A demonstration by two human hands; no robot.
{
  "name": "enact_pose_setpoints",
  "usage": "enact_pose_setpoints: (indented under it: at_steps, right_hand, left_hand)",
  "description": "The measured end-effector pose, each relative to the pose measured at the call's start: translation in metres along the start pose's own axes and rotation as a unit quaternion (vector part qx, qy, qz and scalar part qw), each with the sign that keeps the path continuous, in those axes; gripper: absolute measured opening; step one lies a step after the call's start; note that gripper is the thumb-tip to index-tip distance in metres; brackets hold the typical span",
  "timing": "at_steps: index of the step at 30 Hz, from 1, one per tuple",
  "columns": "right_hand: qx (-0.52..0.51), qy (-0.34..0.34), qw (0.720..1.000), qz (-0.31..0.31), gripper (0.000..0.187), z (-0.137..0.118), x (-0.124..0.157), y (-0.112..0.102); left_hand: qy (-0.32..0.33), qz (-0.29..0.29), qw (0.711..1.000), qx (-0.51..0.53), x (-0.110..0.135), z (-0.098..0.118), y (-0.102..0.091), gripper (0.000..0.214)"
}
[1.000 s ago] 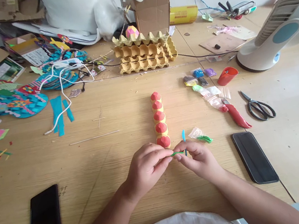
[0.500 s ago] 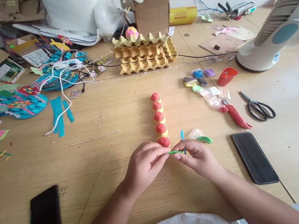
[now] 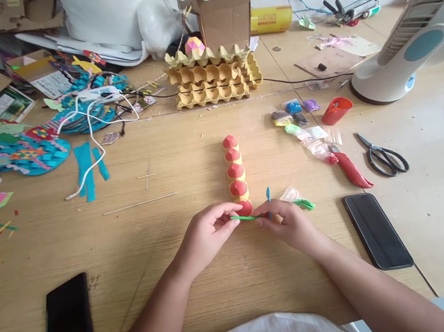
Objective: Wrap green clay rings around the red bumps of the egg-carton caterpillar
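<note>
A thin green strip of modelling clay (image 3: 245, 217) stretches between my two hands, just at the near end of a row of egg-carton cups (image 3: 235, 171) with red tops and yellow sides. My left hand (image 3: 208, 231) pinches near the strip's left end between thumb and fingers. The right end is pinched by my right hand (image 3: 285, 220), which also has a small blue clay-modelling tool (image 3: 268, 194) sticking up between its fingers. Just right of that hand lies green clay (image 3: 305, 204) beside a clear plastic wrapper (image 3: 289, 194).
Scissors (image 3: 382, 154), a red-handled knife (image 3: 351, 169), a red cup (image 3: 336, 110) and bagged clay (image 3: 293, 107) lie to the right. Phones (image 3: 378, 231) flank my arms. Egg trays (image 3: 211, 79) stand at the back, a white fan (image 3: 407, 47) at the right.
Both hands have moved slightly away from me, and the left has opened its pinch a little. More of the green strip shows between them, up against the row's near end.
</note>
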State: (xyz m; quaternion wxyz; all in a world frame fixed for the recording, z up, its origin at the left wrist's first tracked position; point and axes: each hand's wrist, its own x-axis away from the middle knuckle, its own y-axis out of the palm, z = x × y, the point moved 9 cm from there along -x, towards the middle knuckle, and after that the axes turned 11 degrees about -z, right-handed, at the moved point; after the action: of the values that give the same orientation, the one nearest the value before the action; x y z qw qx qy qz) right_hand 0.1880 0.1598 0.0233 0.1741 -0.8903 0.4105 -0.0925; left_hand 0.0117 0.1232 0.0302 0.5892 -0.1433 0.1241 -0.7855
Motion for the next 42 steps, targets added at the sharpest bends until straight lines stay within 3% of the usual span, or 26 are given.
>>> enact_pose_setpoints:
  at_steps: [5, 10, 20, 42]
  right_hand:
    - [0.053, 0.006, 0.998, -0.02, 0.015, 0.005, -0.004, 0.006]
    - [0.078, 0.027, 0.996, -0.016, 0.016, 0.01, -0.006, 0.005]
    - [0.205, 0.007, 0.978, -0.023, 0.012, -0.001, -0.005, 0.006]
    - [0.235, 0.017, 0.972, -0.027, 0.009, 0.002, -0.008, 0.007]
  left_hand:
    - [-0.073, -0.021, 0.997, -0.019, 0.0, -0.014, 0.004, 0.007]
    - [-0.062, -0.005, 0.996, -0.063, -0.002, -0.011, 0.002, 0.003]
    - [-0.095, -0.006, 0.995, -0.037, 0.0, -0.02, 0.005, 0.007]
    - [-0.092, 0.015, 0.993, -0.072, -0.003, -0.022, 0.002, 0.005]
